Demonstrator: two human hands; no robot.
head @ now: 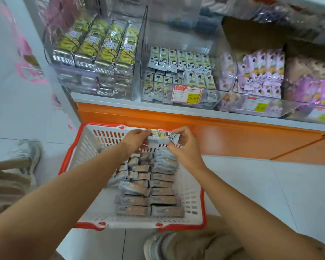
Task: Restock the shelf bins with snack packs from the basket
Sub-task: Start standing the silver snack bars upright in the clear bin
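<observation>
A white basket with a red rim stands on the floor before the shelf, with several grey and tan snack packs stacked in rows inside it. Above its far end, my left hand and my right hand grip the two ends of a small bundle of snack packs with cartoon print. Straight ahead on the shelf, a clear bin holds matching pale green cartoon packs and carries a price label.
A clear bin of yellow-green packs stands on the left of the shelf, and bins of purple packs on the right. An orange panel runs below the shelf. My knees and shoes flank the basket on the white tile floor.
</observation>
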